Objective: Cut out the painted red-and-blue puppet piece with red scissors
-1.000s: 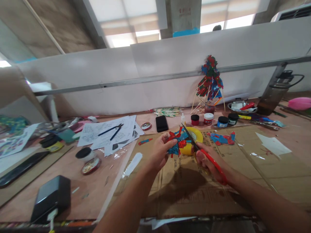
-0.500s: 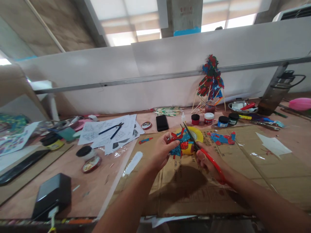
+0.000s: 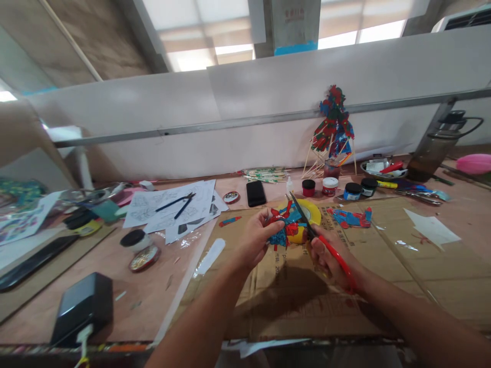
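My left hand (image 3: 256, 238) pinches a small red and blue painted cut-out (image 3: 283, 227) above a sheet of brown cardboard (image 3: 383, 266). My right hand (image 3: 327, 254) grips red-handled scissors (image 3: 333, 255), whose dark blades point up and away across the cut-out's right edge. A yellow tape roll (image 3: 307, 217) lies on the cardboard just behind both hands. Another red and blue painted piece (image 3: 351, 217) rests to the right of the roll.
Several small paint pots (image 3: 330, 187) and a phone (image 3: 255, 193) stand behind the cardboard. A coloured puppet on sticks (image 3: 333, 128) leans on the white partition. Line drawings with pliers (image 3: 172, 207) lie at left, a black box (image 3: 82, 306) at the front left, a dark bottle (image 3: 437, 148) at far right.
Both hands and the cut-out have shifted very slightly; the scissors stay at the cut-out's edge. Nothing was let go or picked up.
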The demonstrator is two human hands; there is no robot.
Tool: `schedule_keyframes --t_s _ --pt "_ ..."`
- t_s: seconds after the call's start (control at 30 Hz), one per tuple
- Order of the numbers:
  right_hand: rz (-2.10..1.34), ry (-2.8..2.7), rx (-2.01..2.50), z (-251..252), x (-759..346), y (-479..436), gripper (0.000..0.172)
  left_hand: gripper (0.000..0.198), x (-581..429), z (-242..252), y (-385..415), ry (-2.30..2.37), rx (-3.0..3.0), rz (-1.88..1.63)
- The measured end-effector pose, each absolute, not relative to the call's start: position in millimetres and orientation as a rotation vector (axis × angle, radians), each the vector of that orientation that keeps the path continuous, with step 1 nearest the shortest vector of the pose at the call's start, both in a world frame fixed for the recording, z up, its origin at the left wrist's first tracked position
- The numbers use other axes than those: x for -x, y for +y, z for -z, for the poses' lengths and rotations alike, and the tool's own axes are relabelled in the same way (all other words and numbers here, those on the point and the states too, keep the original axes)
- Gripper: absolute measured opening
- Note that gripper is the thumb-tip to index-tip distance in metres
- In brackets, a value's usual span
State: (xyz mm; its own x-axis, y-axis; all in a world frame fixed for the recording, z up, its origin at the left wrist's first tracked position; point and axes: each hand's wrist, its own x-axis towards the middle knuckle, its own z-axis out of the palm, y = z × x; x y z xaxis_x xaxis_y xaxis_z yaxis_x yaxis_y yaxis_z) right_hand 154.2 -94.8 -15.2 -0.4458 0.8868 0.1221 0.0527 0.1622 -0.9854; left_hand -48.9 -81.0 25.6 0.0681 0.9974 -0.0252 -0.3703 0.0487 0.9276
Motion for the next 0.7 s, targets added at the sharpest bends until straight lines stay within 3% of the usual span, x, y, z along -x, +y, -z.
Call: schedule_keyframes --t_s 0.37,0.7 --pt "-1.374 -1.644 0.915 9.6 -152.5 -98.0 0.061 0.036 48.3 -27.9 -80.9 0.876 -0.925 -1.285" --pt "-1.300 -1.712 0.920 19.3 -155.9 -91.5 0.055 0.036 48.5 -24.7 -78.4 0.890 -0.929 -1.281"
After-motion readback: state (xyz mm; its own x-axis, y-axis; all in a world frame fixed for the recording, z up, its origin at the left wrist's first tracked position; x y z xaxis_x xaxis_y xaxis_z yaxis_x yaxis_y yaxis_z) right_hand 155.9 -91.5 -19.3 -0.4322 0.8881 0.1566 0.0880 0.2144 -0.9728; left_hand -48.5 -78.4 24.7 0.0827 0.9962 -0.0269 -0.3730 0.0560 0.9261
